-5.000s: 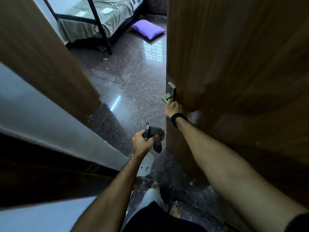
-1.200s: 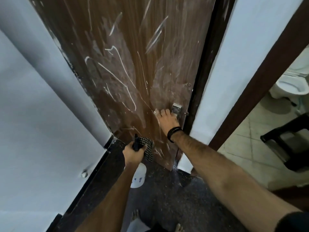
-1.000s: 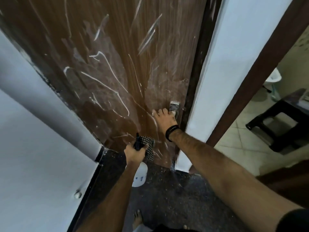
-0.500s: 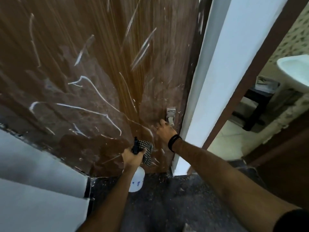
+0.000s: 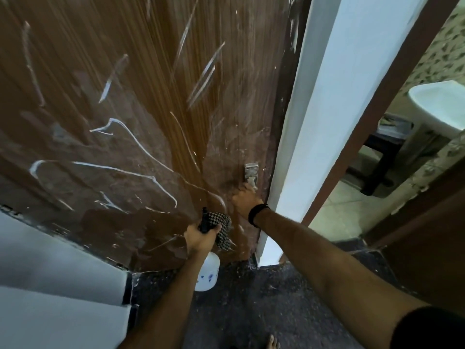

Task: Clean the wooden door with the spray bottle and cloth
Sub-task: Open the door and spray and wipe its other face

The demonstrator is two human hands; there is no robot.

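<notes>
1. The wooden door (image 5: 151,96) fills the left and centre, streaked with white scratches and smears.
2. The left hand (image 5: 201,238) grips the black head of the spray bottle (image 5: 207,273), whose white body hangs below, and pinches the checked cloth (image 5: 222,230) against it.
3. The right hand (image 5: 245,200) is at the metal door handle (image 5: 251,172); blur hides whether its fingers curl round it.
4. A white sink (image 5: 437,104) shows at far right.

A home hallway: scratched wooden door (image 5: 151,96), white wall (image 5: 314,122), bathroom doorway beside it with washbasin (image 5: 437,107) and tiled floor (image 5: 339,212).
</notes>
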